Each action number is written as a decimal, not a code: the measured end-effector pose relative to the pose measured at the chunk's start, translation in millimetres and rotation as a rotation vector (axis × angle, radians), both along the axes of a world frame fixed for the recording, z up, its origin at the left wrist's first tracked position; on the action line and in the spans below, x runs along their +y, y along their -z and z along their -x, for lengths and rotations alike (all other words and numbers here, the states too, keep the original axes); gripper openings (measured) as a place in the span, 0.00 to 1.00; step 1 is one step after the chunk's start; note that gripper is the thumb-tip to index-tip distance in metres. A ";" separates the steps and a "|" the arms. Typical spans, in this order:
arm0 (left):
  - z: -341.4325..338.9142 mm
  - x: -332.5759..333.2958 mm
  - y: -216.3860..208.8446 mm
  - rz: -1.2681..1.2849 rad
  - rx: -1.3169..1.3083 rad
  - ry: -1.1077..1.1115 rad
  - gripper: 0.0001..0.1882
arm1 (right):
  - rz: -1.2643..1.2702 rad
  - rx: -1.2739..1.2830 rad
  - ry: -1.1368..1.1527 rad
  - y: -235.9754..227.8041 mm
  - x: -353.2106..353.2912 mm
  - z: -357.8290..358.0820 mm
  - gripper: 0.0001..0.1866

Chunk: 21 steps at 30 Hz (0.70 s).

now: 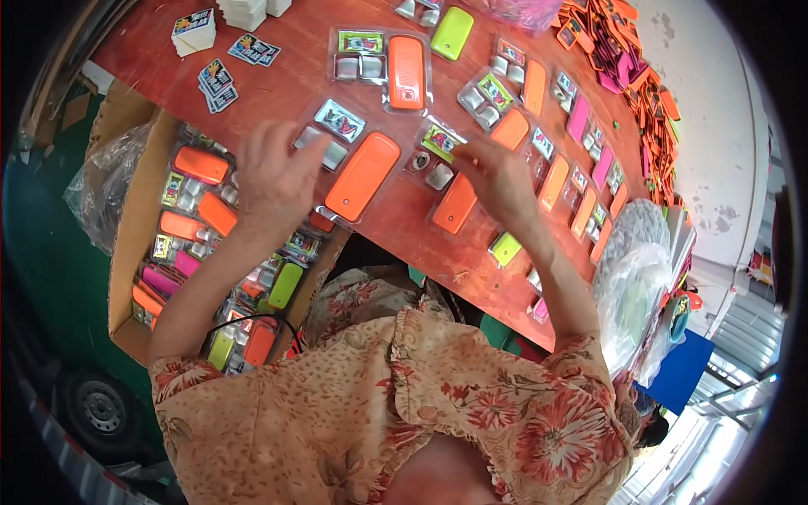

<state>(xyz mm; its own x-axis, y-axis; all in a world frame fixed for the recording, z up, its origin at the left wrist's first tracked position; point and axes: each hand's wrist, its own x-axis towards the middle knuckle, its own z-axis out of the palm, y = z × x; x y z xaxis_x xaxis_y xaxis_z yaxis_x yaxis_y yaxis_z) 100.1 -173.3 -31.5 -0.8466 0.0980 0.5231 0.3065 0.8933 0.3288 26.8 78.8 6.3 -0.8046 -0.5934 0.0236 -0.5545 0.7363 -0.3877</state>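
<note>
My left hand (282,172) hovers, slightly blurred, at the left side of a clear plastic tray. Its thumb stands apart from the fingers, and nothing shows in it. That tray holds an orange rounded, phone-shaped case (364,175), a small printed card (340,119) and silvery-white pieces (331,150). My right hand (501,181) bends over the neighbouring tray, its fingers drawn together by the green-edged card (441,138). What those fingertips hold, if anything, is hidden. An orange case (455,204) in this tray lies below the hand, next to a silvery piece (439,176).
Similar filled trays cover the red table (295,50), one with an orange case (406,72) farther back. Stacks of cards (194,32) stand at the far left. Loose orange and magenta cases (652,109) pile at the right. An open cardboard box (135,210) holds several filled trays.
</note>
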 end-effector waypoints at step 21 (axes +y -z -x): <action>27.5 70.6 6.4 -0.104 -0.126 0.313 0.08 | -0.047 0.372 -0.197 20.4 2.6 -43.1 0.12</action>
<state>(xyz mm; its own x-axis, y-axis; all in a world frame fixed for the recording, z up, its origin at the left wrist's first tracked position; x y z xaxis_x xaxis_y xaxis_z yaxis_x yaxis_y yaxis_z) 72.5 -102.7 -37.9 -0.8427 0.3146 0.4369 0.5111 0.7223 0.4658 69.9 81.4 -14.1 -0.6172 -0.7427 0.2599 -0.7824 0.6142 -0.1028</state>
